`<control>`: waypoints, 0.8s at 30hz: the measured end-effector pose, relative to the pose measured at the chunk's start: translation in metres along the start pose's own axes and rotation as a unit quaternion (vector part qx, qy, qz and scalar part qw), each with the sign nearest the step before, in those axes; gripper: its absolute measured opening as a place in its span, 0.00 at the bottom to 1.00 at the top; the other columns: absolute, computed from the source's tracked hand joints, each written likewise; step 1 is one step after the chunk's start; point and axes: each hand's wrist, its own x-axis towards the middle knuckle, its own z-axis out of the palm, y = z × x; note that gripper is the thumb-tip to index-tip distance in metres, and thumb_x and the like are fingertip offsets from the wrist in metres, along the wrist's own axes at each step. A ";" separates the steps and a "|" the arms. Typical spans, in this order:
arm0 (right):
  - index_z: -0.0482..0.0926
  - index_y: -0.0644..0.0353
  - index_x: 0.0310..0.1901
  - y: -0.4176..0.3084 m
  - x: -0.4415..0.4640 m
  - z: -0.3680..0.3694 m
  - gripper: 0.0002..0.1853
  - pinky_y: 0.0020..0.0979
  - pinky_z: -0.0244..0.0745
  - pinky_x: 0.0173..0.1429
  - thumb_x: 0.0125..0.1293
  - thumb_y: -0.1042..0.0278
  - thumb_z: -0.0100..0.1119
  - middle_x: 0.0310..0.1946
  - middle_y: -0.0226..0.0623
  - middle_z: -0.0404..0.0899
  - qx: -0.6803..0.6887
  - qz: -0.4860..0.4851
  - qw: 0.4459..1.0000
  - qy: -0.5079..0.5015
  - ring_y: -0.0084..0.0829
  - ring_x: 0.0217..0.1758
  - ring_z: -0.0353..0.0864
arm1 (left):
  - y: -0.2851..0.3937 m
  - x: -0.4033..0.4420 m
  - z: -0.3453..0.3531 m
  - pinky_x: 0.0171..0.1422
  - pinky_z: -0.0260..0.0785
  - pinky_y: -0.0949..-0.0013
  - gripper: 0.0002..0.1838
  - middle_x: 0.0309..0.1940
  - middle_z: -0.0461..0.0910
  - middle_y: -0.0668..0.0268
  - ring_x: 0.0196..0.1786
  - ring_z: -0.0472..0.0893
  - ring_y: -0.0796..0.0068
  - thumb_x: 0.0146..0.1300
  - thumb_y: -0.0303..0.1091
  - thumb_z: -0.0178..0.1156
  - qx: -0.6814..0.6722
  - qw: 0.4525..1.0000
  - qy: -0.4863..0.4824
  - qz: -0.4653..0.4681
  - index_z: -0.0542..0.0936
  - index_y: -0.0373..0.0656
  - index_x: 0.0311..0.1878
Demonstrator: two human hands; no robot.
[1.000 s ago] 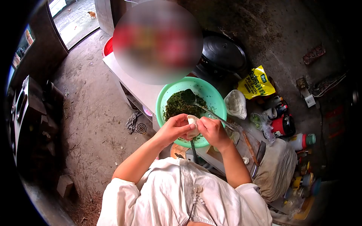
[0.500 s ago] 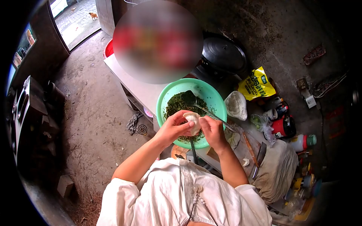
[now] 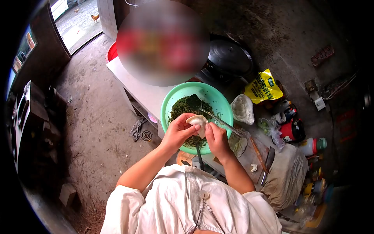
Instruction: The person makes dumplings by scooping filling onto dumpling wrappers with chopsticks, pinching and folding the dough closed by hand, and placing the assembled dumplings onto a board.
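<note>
A pale, folded dumpling point(image 3: 199, 124) is held between my two hands, above a green basin point(image 3: 225, 102). My left hand point(image 3: 180, 130) is closed on its left side, thumb across the front. The fingers of my right hand point(image 3: 217, 138) pinch its right edge. Chopped dark green filling point(image 3: 180, 107) lies in the basin below. A ladle with a long handle point(image 3: 218, 120) rests in the filling and leans over the right rim. Another dark handle point(image 3: 199, 156) sticks out over the near rim, its other end hidden by my hands.
Right of the basin are a white bowl point(image 3: 243, 109), a rolling pin point(image 3: 258, 153), a knife point(image 3: 269, 163) and a scrap of dough point(image 3: 254, 167). Beyond stand a yellow bag point(image 3: 265, 87), a black lidded pot point(image 3: 230, 54) and several jars. A blurred oval hides the table's far part point(image 3: 128, 82).
My right hand has turned slightly, its thumb now pressed upright at the dumpling's edge. The dumpling looks a little more folded over. The whole view has shifted slightly.
</note>
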 end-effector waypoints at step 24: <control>0.64 0.65 0.22 -0.008 -0.009 -0.004 0.13 0.36 0.61 0.23 0.64 0.71 0.45 0.15 0.44 0.67 0.055 0.081 0.995 0.003 0.43 0.17 0.69 | 0.000 -0.006 0.001 0.49 0.72 0.74 0.21 0.45 0.75 0.67 0.47 0.76 0.78 0.58 0.26 0.58 -0.024 1.000 0.008 0.012 0.68 0.38 0.55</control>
